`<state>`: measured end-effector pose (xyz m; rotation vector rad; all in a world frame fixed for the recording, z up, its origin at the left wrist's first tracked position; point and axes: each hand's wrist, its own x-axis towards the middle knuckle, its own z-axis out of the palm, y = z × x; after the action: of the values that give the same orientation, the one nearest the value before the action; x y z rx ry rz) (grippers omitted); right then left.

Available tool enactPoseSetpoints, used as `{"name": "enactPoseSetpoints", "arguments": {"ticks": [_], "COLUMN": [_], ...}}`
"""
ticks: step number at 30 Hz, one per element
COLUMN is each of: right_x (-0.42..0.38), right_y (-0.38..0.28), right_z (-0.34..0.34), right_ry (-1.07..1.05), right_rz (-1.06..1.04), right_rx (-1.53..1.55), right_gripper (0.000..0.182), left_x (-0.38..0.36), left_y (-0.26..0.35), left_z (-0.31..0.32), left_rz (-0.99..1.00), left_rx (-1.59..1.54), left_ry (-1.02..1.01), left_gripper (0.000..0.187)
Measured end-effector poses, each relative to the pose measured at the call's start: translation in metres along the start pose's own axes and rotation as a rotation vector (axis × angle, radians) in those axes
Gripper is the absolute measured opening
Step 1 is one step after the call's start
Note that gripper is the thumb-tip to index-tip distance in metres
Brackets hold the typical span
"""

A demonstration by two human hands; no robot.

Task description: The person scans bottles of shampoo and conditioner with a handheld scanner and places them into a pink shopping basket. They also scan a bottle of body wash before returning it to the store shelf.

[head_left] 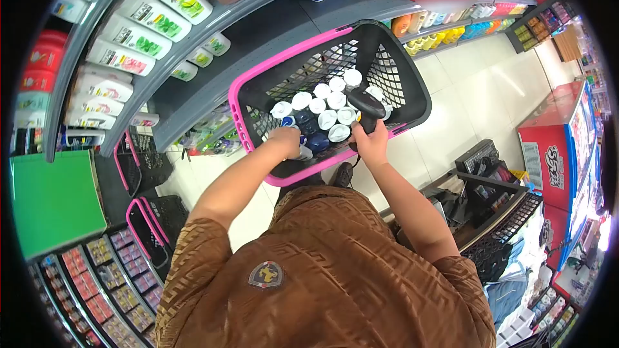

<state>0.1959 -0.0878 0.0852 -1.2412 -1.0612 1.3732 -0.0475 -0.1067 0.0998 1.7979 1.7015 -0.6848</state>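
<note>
A black shopping basket with a pink rim is in front of me, tilted in my view. Inside stand several bottles with white caps, and a few dark blue ones lie nearer to me. My left hand reaches over the near left side of the basket, fingers closed around a blue-and-white bottle that is mostly hidden. At the near right side, my right hand is closed on a black rounded handle, which rises over the bottles.
Grey shelves curve along the left and far side, holding white shampoo bottles and coloured bottles. More pink-rimmed baskets stand at left on the tiled floor. A green panel is behind them; a red-and-blue stand stands at right.
</note>
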Motion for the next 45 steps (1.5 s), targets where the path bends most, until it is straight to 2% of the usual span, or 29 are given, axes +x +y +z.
{"name": "enactPoseSetpoints", "arguments": {"ticks": [2,3,5,9,11,12,13,14,15,17,18,19,20,22,23,25,26,27,29,30,31,33,37,39,43,45], "right_x": [0.002,0.001,0.002,0.013,0.009,0.004,-0.003,-0.013,-0.022,-0.033,-0.038,-0.042,-0.049,-0.059,-0.061,-0.062,-0.065,-0.068,-0.077,-0.081,-0.083,-0.091,-0.114,-0.125,-0.138,-0.145], "right_y": [-0.001,-0.001,0.000,-0.016,-0.026,-0.029,-0.043,-0.057,-0.065,-0.057,-0.058,-0.060,-0.062,-0.085,-0.090,-0.088,-0.089,-0.094,-0.105,-0.108,-0.111,-0.121,-0.121,-0.115,-0.109,-0.112], "right_z": [-0.004,-0.006,-0.010,-0.014,-0.015,-0.019,-0.015,-0.012,-0.009,-0.011,-0.012,-0.010,-0.009,-0.002,-0.001,-0.003,-0.005,-0.003,0.001,0.004,0.008,0.019,0.049,0.060,0.077,0.092], "right_ry": [-0.032,-0.048,-0.092,-0.186,-0.260,-0.356,-0.369,-0.417,-0.463,-0.537,-0.561,-0.585,-0.511,-0.492,-0.473,-0.478,-0.440,-0.400,-0.382,-0.366,-0.350,-0.358,-0.222,-0.168,-0.249,-0.217], "right_rz": [0.025,0.061,0.059,0.149,0.421,0.471,0.469,0.509,0.551,0.540,0.500,0.455,0.455,0.443,0.432,0.442,0.411,0.376,0.359,0.334,0.307,0.299,0.218,0.093,0.121,0.120], "right_rx": [0.017,0.031,0.037,0.017,0.319,0.317,0.310,0.379,0.449,0.540,0.588,0.638,0.695,0.617,0.538,0.550,0.545,0.543,0.548,0.552,0.555,0.571,0.519,0.320,0.254,0.256], "right_gripper": [0.027,0.027,0.028,0.029,0.032,0.038,0.038,0.046,0.053,0.057,0.059,0.060,0.062,0.062,0.061,0.058,0.058,0.057,0.056,0.056,0.056,0.054,0.056,0.058,0.058,0.058], "left_x": [-0.030,-0.044,-0.074,-0.143,-0.166,-0.177,-0.187,-0.195,-0.198,-0.199,-0.201,-0.199,-0.196,-0.187,-0.185,-0.186,-0.176,-0.172,-0.162,-0.142,-0.145,-0.156,-0.156,-0.158,-0.167,-0.172], "left_y": [-0.008,-0.011,-0.015,-0.019,-0.030,-0.033,-0.035,-0.036,-0.039,-0.046,-0.042,-0.038,-0.033,-0.029,-0.026,-0.010,-0.022,-0.015,0.007,-0.001,0.015,0.041,0.046,0.032,0.003,-0.010], "left_z": [-0.013,-0.021,-0.035,-0.076,-0.080,-0.087,-0.095,-0.100,-0.103,-0.110,-0.114,-0.112,-0.110,-0.105,-0.103,-0.103,-0.089,-0.084,-0.076,-0.053,-0.049,-0.047,-0.045,-0.050,-0.046,-0.042], "left_rz": [0.060,0.051,0.062,0.050,0.130,0.122,0.209,0.299,0.293,0.400,0.472,0.468,0.438,0.427,0.429,0.279,0.420,0.419,0.463,0.618,0.620,0.636,0.736,0.735,0.752,0.728], "left_rx": [-0.072,-0.074,-0.235,-0.453,-0.836,-0.842,-1.017,-1.193,-1.200,-1.508,-1.595,-1.595,-1.698,-1.803,-1.805,-1.892,-1.948,-1.950,-2.133,-2.094,-2.182,-2.314,-2.397,-2.458,-2.419,-2.451], "left_ry": [0.198,0.200,0.355,0.451,0.565,0.576,0.633,0.684,0.688,0.743,0.705,0.711,0.664,0.577,0.577,0.658,0.587,0.589,0.834,0.740,0.651,0.512,0.390,0.320,0.306,0.295], "left_gripper": [0.033,0.033,0.031,0.027,0.024,0.024,0.023,0.023,0.023,0.025,0.026,0.026,0.026,0.027,0.027,0.031,0.026,0.026,0.029,0.043,0.053,0.059,0.059,0.060,0.059,0.059]}}
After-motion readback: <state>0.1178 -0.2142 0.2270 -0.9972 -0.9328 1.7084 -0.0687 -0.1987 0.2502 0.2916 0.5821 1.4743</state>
